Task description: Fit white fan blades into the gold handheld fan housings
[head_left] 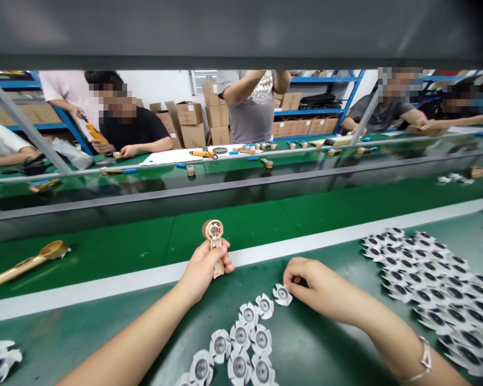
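Note:
My left hand (205, 265) is wrapped round the short handle of a beige handheld fan body (213, 230), held upright with its round head on top and the motor hub facing me. To the right, the thumb and fingertips of my right hand (312, 281) pinch the edge of a white fan blade wheel (282, 295) at the table surface. Several more white fan blade wheels (240, 335), each with a grey ringed centre, lie loosely grouped between my forearms. A bracelet (425, 356) circles my right wrist.
A large bed of blade wheels with dark centres (430, 279) covers the right side. On the green belt (124, 236) lies a gold-coloured fan body (32, 262). Across the line, several people work near boxes (191, 120), an orange electric screwdriver (203, 154) and fan parts. A grey panel (241, 32) hangs overhead.

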A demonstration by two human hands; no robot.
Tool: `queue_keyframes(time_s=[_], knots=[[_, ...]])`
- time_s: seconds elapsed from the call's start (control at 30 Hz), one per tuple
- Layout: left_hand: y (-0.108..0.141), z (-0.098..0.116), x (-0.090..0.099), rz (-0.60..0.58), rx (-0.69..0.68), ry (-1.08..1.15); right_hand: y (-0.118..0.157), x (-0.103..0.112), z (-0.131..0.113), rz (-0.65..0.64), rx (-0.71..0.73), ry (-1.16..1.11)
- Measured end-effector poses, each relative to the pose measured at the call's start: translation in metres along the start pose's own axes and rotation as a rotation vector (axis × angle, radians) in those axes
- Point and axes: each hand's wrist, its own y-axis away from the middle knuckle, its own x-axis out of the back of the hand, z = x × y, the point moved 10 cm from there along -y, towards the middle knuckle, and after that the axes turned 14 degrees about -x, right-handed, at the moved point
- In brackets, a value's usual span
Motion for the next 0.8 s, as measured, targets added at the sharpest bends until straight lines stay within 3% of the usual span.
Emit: queue_keyframes(time_s=[0.13,0.27,0.43,0.6,0.8], knots=[[0.002,0.001,-0.003,-0.047,0.002,-0.069,0.0,0.003,0.0,0.027,-0.054,-0.044],[0.009,0.005,-0.014,-0.113,0.009,-0.144,0.005,0.012,-0.006,0.089,-0.136,-0.291],[0.029,0.016,-0.041,-0.275,0.007,-0.331,0.022,0.017,-0.032,0.162,-0.042,-0.644],[0.041,0.034,-0.06,-0.366,-0.086,-0.527,0.031,0.005,-0.047,0.1,-0.003,-0.858],[0.049,0.038,-0.068,-0.439,-0.129,-0.723,0.032,-0.003,-0.045,0.048,-0.066,-0.979]])
